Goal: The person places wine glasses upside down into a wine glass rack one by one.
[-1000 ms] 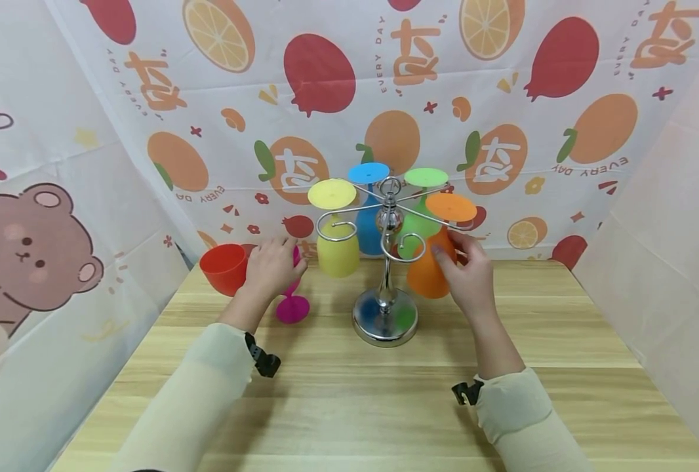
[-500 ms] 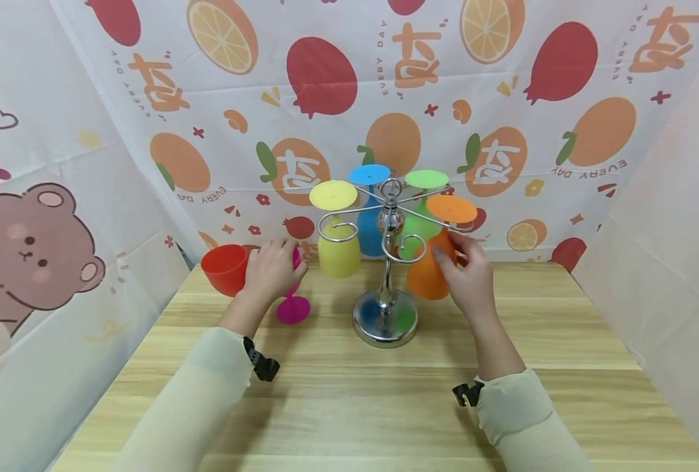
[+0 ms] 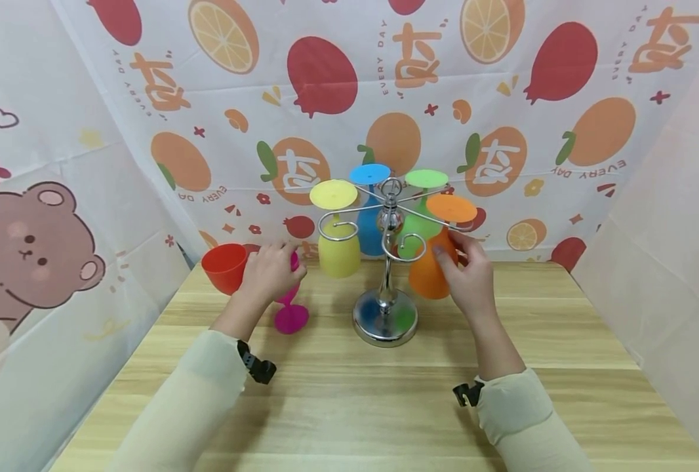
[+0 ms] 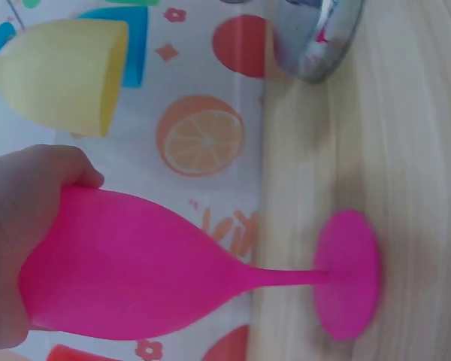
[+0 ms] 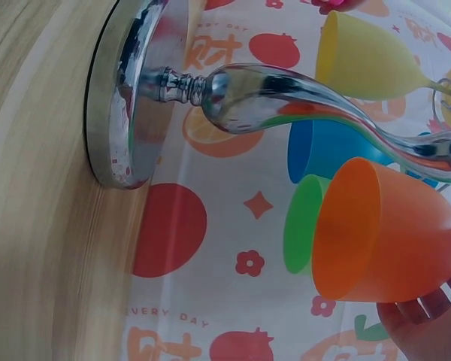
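My left hand (image 3: 267, 272) grips a magenta goblet (image 4: 135, 263) around the top of its bowl. The goblet is upright, its round foot low over the table; whether it touches cannot be told. My right hand (image 3: 472, 275) holds an orange goblet (image 3: 429, 274) by the bowl, fingers behind and thumb in front. That goblet hangs upside down, its foot on an arm of a chrome goblet rack (image 3: 387, 288). Yellow (image 3: 339, 255), blue (image 3: 370, 231) and green (image 3: 416, 226) goblets also hang inverted there. A curled front arm of the rack bears no goblet.
A red goblet (image 3: 224, 267) stands left of my left hand, its lower part hidden by the hand and forearm. The rack's round base (image 3: 385, 328) rests on the wooden table (image 3: 349, 406). A fruit-print cloth (image 3: 349, 131) hangs behind.
My left hand has shifted slightly left, and the magenta goblet's foot has come a little nearer to me. My right hand stays on the orange goblet, almost still.
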A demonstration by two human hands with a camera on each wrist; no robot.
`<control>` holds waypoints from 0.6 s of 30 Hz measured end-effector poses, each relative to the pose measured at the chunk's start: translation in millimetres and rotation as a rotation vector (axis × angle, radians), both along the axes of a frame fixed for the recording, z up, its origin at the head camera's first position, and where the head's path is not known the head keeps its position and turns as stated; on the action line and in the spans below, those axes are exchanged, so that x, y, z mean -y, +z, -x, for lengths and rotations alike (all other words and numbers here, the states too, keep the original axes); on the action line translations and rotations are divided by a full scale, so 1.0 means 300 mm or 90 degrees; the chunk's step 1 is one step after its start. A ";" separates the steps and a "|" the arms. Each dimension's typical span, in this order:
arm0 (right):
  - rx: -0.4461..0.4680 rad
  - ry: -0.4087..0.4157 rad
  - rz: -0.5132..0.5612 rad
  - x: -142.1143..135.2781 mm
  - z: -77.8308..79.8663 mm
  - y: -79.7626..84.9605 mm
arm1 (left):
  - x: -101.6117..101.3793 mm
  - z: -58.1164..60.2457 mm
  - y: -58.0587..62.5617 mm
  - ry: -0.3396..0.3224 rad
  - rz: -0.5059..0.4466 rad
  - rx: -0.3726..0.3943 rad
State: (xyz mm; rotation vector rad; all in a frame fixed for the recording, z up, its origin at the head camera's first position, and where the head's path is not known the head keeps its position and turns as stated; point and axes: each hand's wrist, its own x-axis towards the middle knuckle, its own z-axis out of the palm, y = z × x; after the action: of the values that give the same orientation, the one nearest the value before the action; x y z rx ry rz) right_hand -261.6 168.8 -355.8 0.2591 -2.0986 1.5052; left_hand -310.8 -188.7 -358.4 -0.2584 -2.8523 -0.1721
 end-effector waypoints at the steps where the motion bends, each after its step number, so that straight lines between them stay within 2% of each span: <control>1: -0.001 0.001 0.000 -0.001 -0.001 -0.002 | -0.001 -0.004 0.005 -0.003 -0.003 0.009; 4: 0.000 0.006 0.003 -0.001 -0.003 -0.002 | -0.005 -0.015 0.025 -0.014 -0.033 0.055; 9: 0.011 0.006 0.010 0.004 -0.018 0.010 | -0.020 -0.041 0.066 -0.043 -0.122 0.186; 12: 0.018 0.000 0.009 0.018 -0.047 0.040 | -0.022 -0.057 0.083 -0.079 -0.173 0.260; 15: 0.018 -0.011 0.006 0.036 -0.083 0.073 | -0.018 -0.070 0.086 -0.122 -0.234 0.321; 18: 0.006 -0.019 0.006 0.043 -0.102 0.083 | -0.014 -0.083 0.072 -0.141 -0.320 0.374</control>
State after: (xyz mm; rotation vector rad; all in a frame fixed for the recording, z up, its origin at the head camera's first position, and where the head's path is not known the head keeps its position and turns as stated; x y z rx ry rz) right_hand -231.1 155.9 -330.8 0.2162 -2.0923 1.5009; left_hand -285.9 -184.5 -336.6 -0.4767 -3.1862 -1.1622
